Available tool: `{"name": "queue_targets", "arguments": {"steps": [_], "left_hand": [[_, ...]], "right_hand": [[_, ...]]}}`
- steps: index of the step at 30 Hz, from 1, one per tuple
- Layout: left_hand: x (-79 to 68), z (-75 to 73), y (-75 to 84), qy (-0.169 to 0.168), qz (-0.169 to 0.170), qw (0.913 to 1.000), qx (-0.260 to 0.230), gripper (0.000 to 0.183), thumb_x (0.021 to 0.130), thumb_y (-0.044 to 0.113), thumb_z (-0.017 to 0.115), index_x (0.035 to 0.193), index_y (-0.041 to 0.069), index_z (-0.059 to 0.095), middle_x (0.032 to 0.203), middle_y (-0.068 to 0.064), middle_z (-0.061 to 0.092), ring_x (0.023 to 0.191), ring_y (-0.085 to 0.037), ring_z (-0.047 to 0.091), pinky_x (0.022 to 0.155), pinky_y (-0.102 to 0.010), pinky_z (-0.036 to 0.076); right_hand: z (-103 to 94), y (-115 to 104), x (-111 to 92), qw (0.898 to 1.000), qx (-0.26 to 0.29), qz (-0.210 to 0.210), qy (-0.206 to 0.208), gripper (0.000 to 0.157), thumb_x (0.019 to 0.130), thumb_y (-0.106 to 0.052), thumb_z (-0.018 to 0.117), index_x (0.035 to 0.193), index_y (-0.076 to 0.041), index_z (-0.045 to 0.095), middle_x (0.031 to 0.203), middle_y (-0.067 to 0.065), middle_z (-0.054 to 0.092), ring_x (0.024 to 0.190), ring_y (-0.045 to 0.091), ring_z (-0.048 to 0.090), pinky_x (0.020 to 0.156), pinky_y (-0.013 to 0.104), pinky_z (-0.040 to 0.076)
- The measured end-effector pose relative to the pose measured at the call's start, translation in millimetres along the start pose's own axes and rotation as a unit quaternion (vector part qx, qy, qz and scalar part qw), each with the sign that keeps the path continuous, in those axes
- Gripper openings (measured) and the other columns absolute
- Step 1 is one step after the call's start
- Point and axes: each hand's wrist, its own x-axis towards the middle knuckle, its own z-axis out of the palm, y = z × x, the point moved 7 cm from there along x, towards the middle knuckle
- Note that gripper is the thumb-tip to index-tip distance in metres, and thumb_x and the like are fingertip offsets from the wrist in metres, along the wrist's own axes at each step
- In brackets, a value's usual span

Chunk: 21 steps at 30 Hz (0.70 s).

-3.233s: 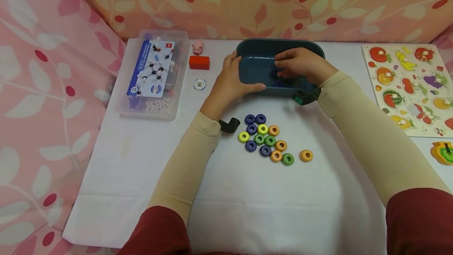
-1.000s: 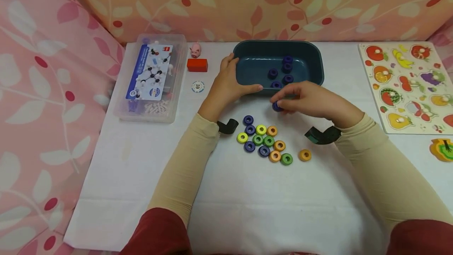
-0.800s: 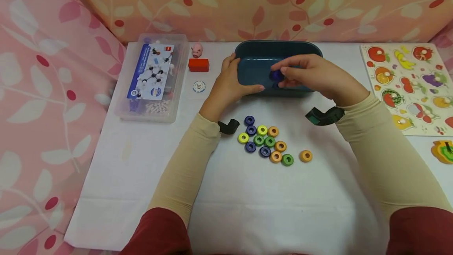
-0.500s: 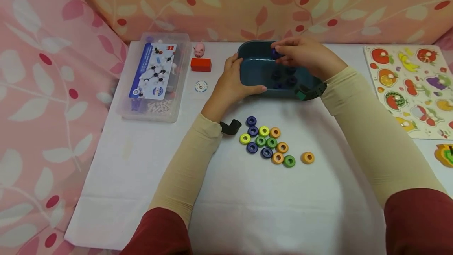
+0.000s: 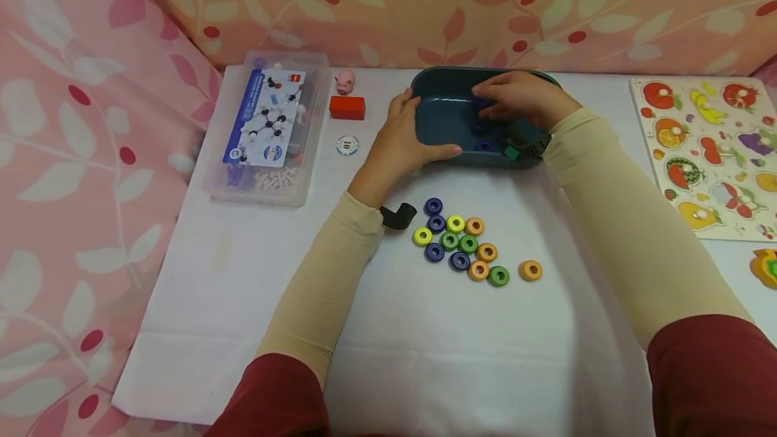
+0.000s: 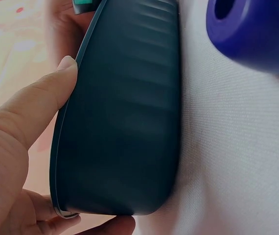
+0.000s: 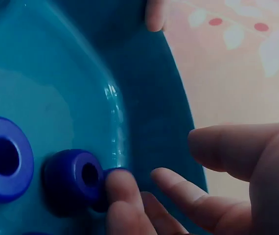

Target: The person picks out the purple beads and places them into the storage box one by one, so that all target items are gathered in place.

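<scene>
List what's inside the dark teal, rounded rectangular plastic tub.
Inside the tub lie glossy, thick blue rings. The person's right hand reaches over them, covering part of the floor, so their full number cannot be told.

The tray (image 5: 444, 120) looks glossy plastic, the tablecloth (image 5: 425, 349) matt.

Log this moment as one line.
left hand: holds bin, left end | right hand: in bin, near blue rings | table rings: blue, yellow, green, orange

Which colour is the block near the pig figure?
The block is red, best seen in the head view.
</scene>
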Motion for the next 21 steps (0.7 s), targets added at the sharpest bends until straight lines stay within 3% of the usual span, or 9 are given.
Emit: {"name": "queue_targets", "arguments": {"steps": [4,9,15,21], "left_hand": [[0.0,-0.2,-0.1,-0.004,0.001,1.0000,-0.002,0.121,0.069,0.070,0.079,0.161,0.019,0.019,0.169,0.009,-0.002,0.152,-0.019,0.026,0.122,-0.036,0.031],[-0.1,-0.7,-0.9,-0.002,0.000,1.0000,-0.005,0.121,0.069,0.069,0.080,0.161,0.019,0.020,0.169,0.009,-0.002,0.151,-0.020,0.027,0.121,-0.036,0.031],[0.6,-0.4,-1.0,0.001,-0.002,1.0000,-0.005,0.121,0.069,0.069,0.080,0.161,0.019,0.020,0.169,0.008,-0.001,0.152,-0.020,0.027,0.121,-0.037,0.032],[-0.2,-0.6,0.0,0.002,0.004,1.0000,-0.003,0.121,0.069,0.070,0.079,0.161,0.018,0.020,0.169,0.008,-0.001,0.151,-0.020,0.027,0.121,-0.036,0.032]], "right_hand": [[-1.9,-1,-8,1.000,0.003,-0.020,0.022,0.063,0.102,-0.051,0.046,0.154,-0.015,0.040,0.161,0.008,0.034,0.126,0.015,0.059,0.115,0.035,0.041],[1.3,-1,-29,0.998,-0.007,-0.045,0.046,0.058,0.102,-0.051,0.049,0.145,-0.013,0.053,0.145,0.007,0.052,0.102,0.009,0.063,0.093,0.021,0.051],[19.1,6,-63,0.997,-0.019,-0.056,0.046,0.055,0.102,-0.050,0.049,0.138,-0.010,0.060,0.136,0.005,0.061,0.100,0.016,0.063,0.088,0.023,0.052],[48.4,17,-88,0.995,-0.037,-0.082,0.039,0.048,0.098,-0.048,0.060,0.129,-0.011,0.068,0.122,0.000,0.071,0.105,0.024,0.063,0.088,0.030,0.055]]}}
